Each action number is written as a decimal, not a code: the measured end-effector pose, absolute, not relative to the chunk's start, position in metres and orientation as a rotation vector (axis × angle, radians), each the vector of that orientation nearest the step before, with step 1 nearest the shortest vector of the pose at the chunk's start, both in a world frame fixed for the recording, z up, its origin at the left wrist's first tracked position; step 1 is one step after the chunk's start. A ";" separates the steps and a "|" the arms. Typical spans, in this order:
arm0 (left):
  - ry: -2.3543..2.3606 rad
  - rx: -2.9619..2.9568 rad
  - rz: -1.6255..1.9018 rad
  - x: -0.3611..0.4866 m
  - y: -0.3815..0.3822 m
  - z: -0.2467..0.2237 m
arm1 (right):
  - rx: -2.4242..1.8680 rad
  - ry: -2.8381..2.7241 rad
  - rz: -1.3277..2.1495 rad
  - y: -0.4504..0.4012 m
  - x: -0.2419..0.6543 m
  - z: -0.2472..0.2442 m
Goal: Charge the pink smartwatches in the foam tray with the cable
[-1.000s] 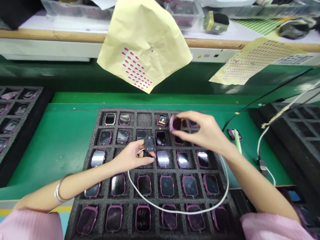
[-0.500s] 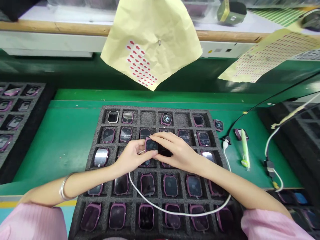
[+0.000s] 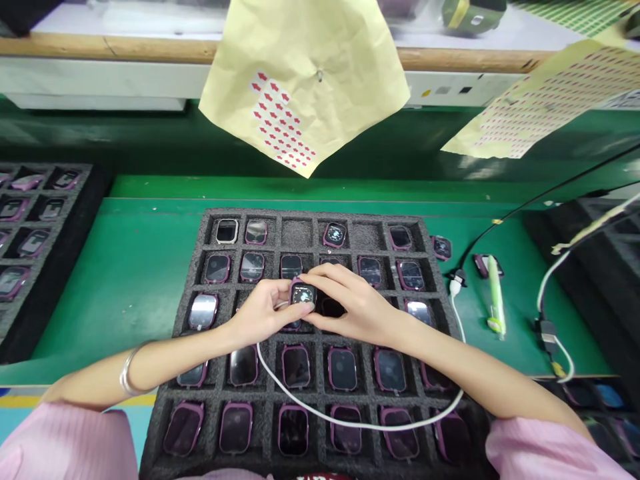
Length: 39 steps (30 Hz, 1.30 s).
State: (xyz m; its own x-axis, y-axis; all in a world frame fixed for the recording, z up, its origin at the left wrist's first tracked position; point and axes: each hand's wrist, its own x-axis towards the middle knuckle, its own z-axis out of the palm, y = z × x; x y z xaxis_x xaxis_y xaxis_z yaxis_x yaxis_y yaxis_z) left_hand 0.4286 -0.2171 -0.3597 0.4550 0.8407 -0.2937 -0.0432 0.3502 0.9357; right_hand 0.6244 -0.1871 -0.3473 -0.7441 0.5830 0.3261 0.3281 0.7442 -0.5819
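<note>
Both my hands hold one purple-framed smartwatch body (image 3: 303, 293) above the foam tray (image 3: 317, 337). Its screen is lit with a small bright graphic. My left hand (image 3: 265, 307) grips it from the left, thumb across the lower edge of the screen. The fingers of my right hand (image 3: 347, 300) close on its right side and top. A white cable (image 3: 360, 425) runs from by my left hand, loops over the tray and goes up to a black connector at the right. Its end at the watch is hidden by my fingers. More purple watch bodies (image 3: 295, 367) lie in the tray's compartments.
Another foam tray (image 3: 85, 193) with watches stands at the left. On the green bench (image 3: 145, 267), right of the tray, lie a watch (image 3: 441, 247), a light green pen (image 3: 495, 297) and cables. A yellow sheet with red arrows (image 3: 305, 80) hangs from the shelf ahead.
The held watch's screen was dark and is now lit. My hands keep nearly the same grip and position. The view has shifted slightly.
</note>
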 end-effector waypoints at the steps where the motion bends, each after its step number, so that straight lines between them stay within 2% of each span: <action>1: 0.930 1.058 0.699 0.428 -0.217 -0.360 | -0.688 -2.445 0.688 -0.187 0.624 -0.347; 13: 0.956 1.090 0.713 0.426 -0.213 -0.361 | -0.677 -2.457 0.654 -0.180 0.619 -0.347; 19: 0.964 1.216 0.642 0.422 -0.208 -0.365 | -0.702 -2.361 0.692 -0.158 0.632 -0.330; 23: 0.993 1.188 0.576 0.421 -0.208 -0.362 | -0.958 -2.257 0.554 -0.119 0.676 -0.326; 26: 1.046 1.147 0.542 0.423 -0.211 -0.360 | -1.196 -2.474 0.359 -0.105 0.710 -0.330; 33: 1.076 1.100 0.475 0.442 -0.227 -0.359 | -1.325 -2.798 0.339 -0.102 0.753 -0.318; 39: 1.057 1.127 0.402 0.460 -0.241 -0.357 | -1.493 -2.851 0.360 -0.099 0.764 -0.322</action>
State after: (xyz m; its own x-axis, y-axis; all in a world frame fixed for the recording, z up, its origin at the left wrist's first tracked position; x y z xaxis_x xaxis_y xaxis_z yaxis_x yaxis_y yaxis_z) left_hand 0.4600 -0.2407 -0.3572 0.4856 0.7308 -0.4797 0.2275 0.4242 0.8766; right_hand 0.7637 -0.0985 -0.3215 -0.5710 0.7993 -0.1876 0.8208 0.5510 -0.1507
